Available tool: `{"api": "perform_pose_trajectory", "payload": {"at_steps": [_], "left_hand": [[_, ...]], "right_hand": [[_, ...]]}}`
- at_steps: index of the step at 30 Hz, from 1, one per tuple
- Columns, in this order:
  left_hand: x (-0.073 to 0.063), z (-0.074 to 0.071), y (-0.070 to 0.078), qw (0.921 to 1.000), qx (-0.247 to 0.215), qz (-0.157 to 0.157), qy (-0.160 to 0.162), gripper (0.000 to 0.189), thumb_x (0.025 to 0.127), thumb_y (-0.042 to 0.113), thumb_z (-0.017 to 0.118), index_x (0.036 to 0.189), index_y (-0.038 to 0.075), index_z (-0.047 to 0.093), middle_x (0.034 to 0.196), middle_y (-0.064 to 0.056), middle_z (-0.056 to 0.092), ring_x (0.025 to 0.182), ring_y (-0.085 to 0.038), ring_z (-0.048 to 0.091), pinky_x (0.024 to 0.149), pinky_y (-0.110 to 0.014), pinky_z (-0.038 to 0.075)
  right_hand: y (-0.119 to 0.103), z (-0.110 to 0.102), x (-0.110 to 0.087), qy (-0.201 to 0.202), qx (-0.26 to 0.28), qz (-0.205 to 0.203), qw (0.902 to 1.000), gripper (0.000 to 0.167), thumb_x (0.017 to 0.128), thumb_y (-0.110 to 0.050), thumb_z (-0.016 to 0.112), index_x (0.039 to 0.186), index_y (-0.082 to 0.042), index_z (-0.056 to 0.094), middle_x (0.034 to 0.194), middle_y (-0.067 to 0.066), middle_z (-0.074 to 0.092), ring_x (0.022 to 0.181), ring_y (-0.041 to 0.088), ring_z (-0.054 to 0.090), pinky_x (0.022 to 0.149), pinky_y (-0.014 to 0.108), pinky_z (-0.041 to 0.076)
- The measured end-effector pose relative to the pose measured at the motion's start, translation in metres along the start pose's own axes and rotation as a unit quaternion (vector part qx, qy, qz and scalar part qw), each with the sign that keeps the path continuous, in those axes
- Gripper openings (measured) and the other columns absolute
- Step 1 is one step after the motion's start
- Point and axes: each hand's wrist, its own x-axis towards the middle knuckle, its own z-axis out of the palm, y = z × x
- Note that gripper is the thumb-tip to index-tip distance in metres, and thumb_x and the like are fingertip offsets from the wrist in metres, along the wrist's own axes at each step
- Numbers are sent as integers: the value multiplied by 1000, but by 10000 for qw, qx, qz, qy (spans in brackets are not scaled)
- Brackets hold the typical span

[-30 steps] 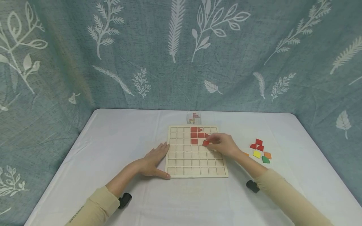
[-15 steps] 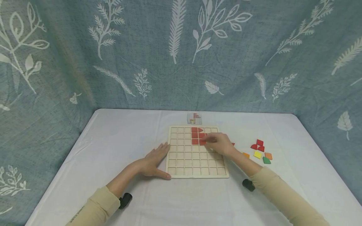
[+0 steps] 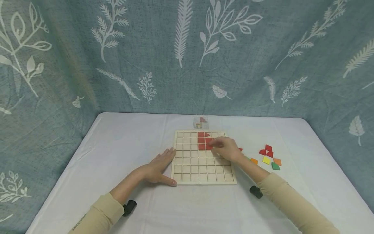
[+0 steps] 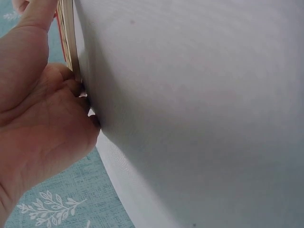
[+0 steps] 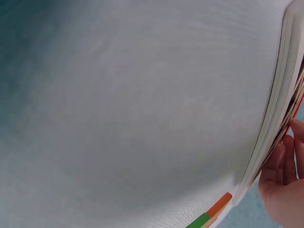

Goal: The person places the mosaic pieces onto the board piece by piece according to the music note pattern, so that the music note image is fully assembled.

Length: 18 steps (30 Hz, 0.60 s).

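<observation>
A pale wooden grid board (image 3: pixel 194 169) lies on the white table. My left hand (image 3: pixel 159 165) rests flat at its left side, fingers spread along the edge and thumb at the near left corner. Over the board's right part, my right hand (image 3: pixel 227 149) has curled fingers and thumb at a red square tile (image 3: pixel 208 147), which sits in a cell beside the lowest tile of a red column. That column of red squares (image 3: pixel 201 140) has a red triangle (image 3: pixel 207 135) to the right of its top tile. The right fingers partly cover the second row.
Right of the board lie loose red tiles (image 3: pixel 268 148), a yellow square (image 3: pixel 266 160), orange tiles (image 3: pixel 277 161) and a green tile (image 3: pixel 275 166). Behind the board stands a small clear holder with a pattern card (image 3: pixel 201 123). A blue-green leaf-print cloth (image 3: pixel 163 91) hangs behind.
My right hand moved slightly left and brought the red square from a tilted position into the cell beside the column. It barely moved in the last half second. My left hand stayed in place.
</observation>
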Motion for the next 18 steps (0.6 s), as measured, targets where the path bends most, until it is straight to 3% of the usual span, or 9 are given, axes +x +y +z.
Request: {"api": "perform_pose_trajectory", "payload": {"at_steps": [6, 12, 18], "left_hand": [[1, 0, 1, 10000, -16, -26, -37, 121, 74, 51, 79, 155, -3, 6, 161, -20, 2, 149, -32, -2, 120, -48, 2], [2, 0, 3, 9999, -12, -64, -96, 122, 74, 52, 79, 155, -2, 5, 161, -21, 1, 149, -33, -3, 120, -49, 1], [2, -1, 4, 10000, -60, -66, -18, 121, 74, 51, 79, 154, -3, 6, 161, -22, 2, 149, -33, -1, 120, -49, 2]], "right_hand": [[2, -2, 0, -19, 154, 128, 9998, 18, 89, -11, 70, 106, -9, 75, 113, 6, 70, 110, 27, 63, 95, 44, 51], [6, -16, -7, 169, 552, 681, 9960, 25, 91, -18, 70, 115, -9, 72, 117, 7, 69, 112, 27, 61, 95, 44, 51], [26, -39, -18, 333, 447, 1229, 9909, 30, 92, -25, 68, 118, -11, 70, 123, 10, 65, 117, 30, 55, 96, 47, 48]]}}
